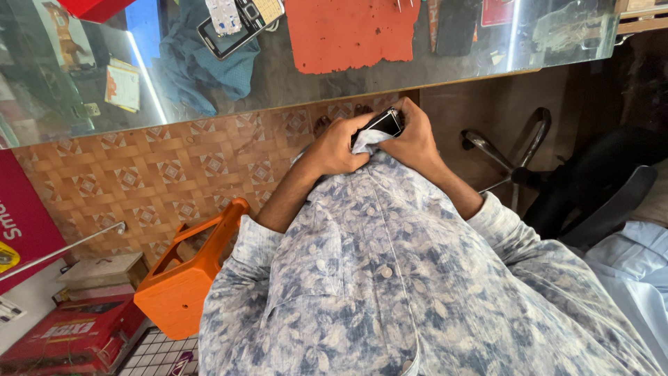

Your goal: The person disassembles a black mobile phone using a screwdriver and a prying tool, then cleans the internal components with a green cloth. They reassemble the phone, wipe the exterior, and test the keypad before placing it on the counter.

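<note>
Phone (383, 123) is gripped between both hands, against a bunched fold of shirt (369, 143), just below the glass counter (278, 90). Left hand (336, 147) and right hand (415, 136) are closed around it, fingers curled.

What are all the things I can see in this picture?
small dark phone: one, black, held in both hands against the shirt hem
phone: one, black, on the glass counter
glass counter: one, clear, top
orange mat: one, on the counter
blue cloth: one, on the counter
plastic stool: one, orange, tipped over, lower left
office chair: one, black, right
red boxes: lower left corner
patterned shirt: one, blue-white
left hand: on the phone
right hand: on the phone
</note>
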